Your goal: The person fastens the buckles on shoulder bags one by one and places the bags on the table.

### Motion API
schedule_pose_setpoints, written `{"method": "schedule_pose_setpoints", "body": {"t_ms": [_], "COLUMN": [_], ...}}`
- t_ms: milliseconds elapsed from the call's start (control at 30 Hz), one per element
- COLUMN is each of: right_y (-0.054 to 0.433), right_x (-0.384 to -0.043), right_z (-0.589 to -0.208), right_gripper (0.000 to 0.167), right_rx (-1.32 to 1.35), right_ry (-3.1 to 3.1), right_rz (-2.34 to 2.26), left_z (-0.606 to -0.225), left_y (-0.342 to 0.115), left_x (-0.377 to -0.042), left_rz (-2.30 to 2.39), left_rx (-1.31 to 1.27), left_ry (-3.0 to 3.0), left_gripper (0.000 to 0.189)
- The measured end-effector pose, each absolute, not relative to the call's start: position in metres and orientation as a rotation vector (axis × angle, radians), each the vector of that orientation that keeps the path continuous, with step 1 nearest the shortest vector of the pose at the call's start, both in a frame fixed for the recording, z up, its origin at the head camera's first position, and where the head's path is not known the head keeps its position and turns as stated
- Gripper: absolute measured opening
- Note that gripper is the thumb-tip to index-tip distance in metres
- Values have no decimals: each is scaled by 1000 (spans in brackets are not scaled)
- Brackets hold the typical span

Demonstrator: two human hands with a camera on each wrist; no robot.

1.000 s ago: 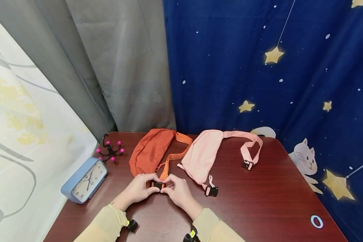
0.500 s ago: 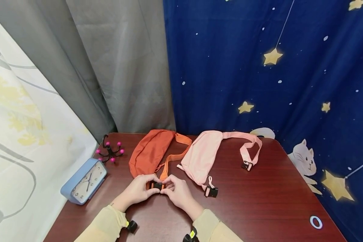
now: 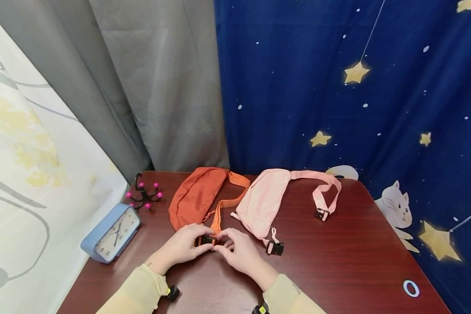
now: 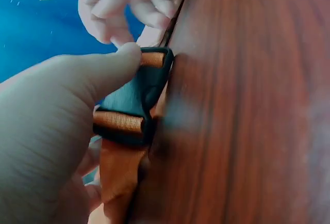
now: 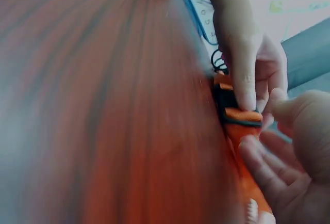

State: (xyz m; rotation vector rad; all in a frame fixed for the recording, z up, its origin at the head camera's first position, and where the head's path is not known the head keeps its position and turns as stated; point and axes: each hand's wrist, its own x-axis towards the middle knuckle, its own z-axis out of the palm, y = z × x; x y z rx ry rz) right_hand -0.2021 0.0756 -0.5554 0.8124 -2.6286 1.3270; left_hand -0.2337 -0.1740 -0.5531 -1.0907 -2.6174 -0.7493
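An orange waist bag (image 3: 198,196) lies on the table, its strap (image 3: 229,203) running down to a black side-release buckle (image 3: 207,240). In the left wrist view the two halves of the buckle (image 4: 129,95) are joined, with orange webbing threaded at both ends. My left hand (image 3: 184,244) holds it, thumb pressed along its top face and fingers behind. Close to the buckle's right end is my right hand (image 3: 239,253). In the right wrist view the right hand's thumb and fingers (image 5: 263,164) stand apart with nothing between them.
A pink waist bag (image 3: 264,200) lies right of the orange one, its buckle halves (image 3: 275,248) apart. On the left are a blue clock (image 3: 111,233) and a black hook rack (image 3: 144,196) with pink tips. A white ring (image 3: 411,288) lies far right on the table (image 3: 337,261).
My right hand has let go of the buckle and moved slightly right, its fingers loosening. The left hand keeps holding the buckle in about the same place.
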Motion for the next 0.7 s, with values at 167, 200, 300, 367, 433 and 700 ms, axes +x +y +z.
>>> {"method": "schedule_pose_setpoints", "body": {"t_ms": [167,200,300,367,433,700], "right_y": [95,101,121,137,155,235], "right_x": [-199,-199,-206,-214,-223,-253], "right_z": [-536,-533,-524,-521,-520,-522], "right_gripper": [27,26,25,24,22,27], "right_rx": [797,784,765,741,708,494], "right_ry": [-2634,-2628,-2585,-2556,-2539,-2583], "right_rz": [1243,1228,1207,1180,1144,971], "left_z": [-548,-548,-546,-545,-544,-541], "left_y": [-161,-157,-145,-137,-128,-93], "left_x": [-229,-228,-224,-220,-217,-209], "left_rz": [-617,-610,-611,-606,-606,-550], "left_rx": [-1018,-1014,-1035,-1065,-1103,-1224], "left_ry": [-2548,-2534,-2487,-2463,-2441,-2417], "left_gripper": [36,37,38,38,38,39]}}
